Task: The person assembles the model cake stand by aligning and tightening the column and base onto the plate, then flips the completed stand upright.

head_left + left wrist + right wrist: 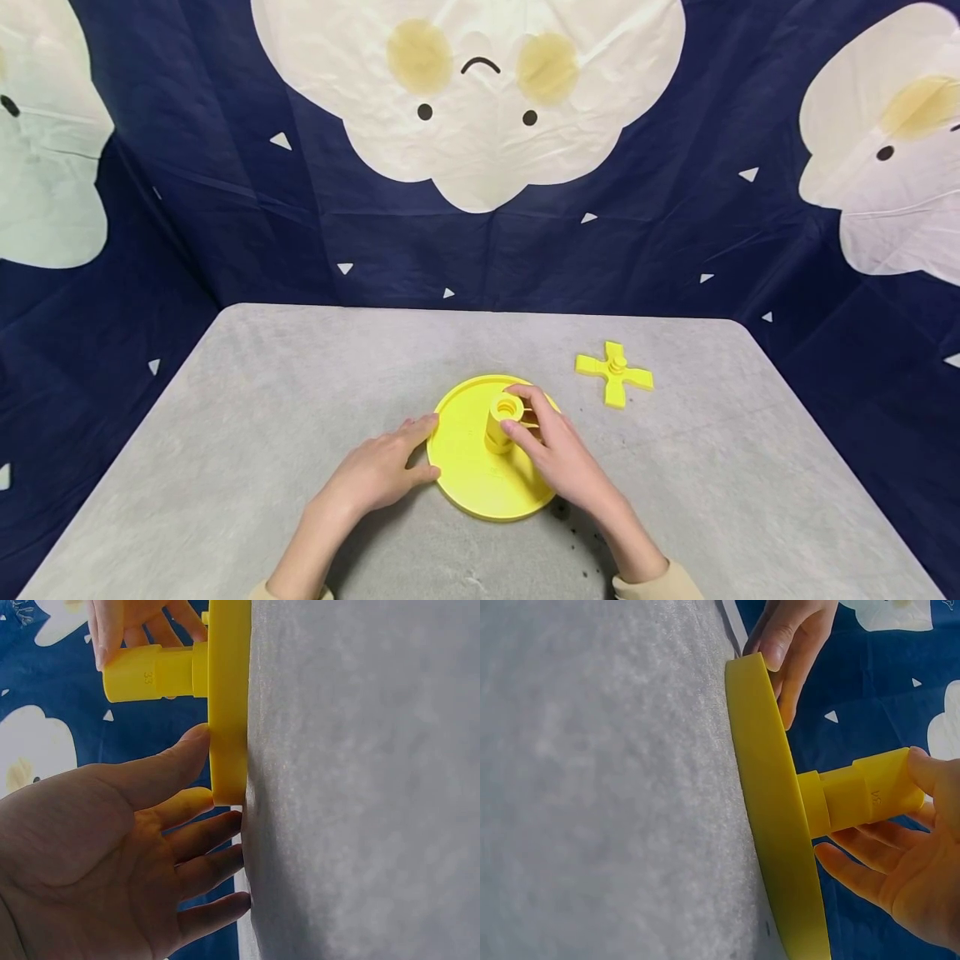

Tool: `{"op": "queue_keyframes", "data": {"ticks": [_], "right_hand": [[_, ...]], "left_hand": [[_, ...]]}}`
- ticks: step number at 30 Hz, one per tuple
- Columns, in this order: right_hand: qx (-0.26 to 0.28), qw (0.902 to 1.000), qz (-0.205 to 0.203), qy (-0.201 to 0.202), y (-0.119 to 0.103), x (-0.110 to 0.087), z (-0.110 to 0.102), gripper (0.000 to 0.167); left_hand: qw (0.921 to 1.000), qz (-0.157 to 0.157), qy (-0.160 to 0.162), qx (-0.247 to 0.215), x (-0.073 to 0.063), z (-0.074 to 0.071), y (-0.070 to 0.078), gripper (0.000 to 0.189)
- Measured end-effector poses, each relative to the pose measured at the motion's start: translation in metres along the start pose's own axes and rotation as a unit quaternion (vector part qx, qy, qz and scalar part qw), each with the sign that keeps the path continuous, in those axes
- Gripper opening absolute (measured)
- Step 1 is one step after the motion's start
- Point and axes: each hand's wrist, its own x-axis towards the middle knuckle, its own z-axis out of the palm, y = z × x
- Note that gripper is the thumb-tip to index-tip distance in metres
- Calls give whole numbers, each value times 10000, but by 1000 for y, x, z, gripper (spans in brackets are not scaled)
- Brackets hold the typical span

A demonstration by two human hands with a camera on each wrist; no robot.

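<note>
A person works with two bare hands at a grey table [225, 467]. In front of the person, near the middle of the table's front part, a round yellow tray [461, 454] with a low raised rim lies flat. A yellow post [496, 431] stands upright on it, close to the tray's middle; its top end is hollow, with ridges inside. Whether the post is fastened to the tray cannot be told.

The right hand [561, 457] pinches the upper end of the post, thumb on the near side and index finger on the far side; the other fingers are beside the post, above the tray. The left hand [378, 471] is at the tray's left edge, thumb and fingers spread apart. Its thumb and index finger touch the rim, while the remaining fingers reach down to the tabletop.

Beyond the tray, to the right and well apart from both hands, a yellow cross [615, 392] with four flat arms lies on the table, a short knob at its centre. Beige sleeves [660, 585] show at both wrists.

Behind the table hangs a navy cloth [525, 267] printed with white clouds [480, 150] and small white triangles.
</note>
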Motion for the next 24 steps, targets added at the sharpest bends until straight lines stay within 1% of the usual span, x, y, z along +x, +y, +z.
{"op": "queue_keyframes", "data": {"ticks": [7,12,14,18,24], "right_hand": [[-9,10000,39,-10,0,0,1,43],[23,9997,-16,-239,1,-1,0,57],[-12,9995,-19,-302,0,-1,0,60],[-73,9996,-19,-267,0,0,1,54],[-41,10000,-3,-70,0,0,3,48]], "left_hand": [[10000,-15,-3,-13,-1,0,0,73],[10000,37,41,-10,-1,0,0,73],[10000,41,35,-21,-1,0,0,73],[10000,-27,-29,-48,1,0,-1,73],[10000,-49,-46,-44,2,1,-1,73]]}}
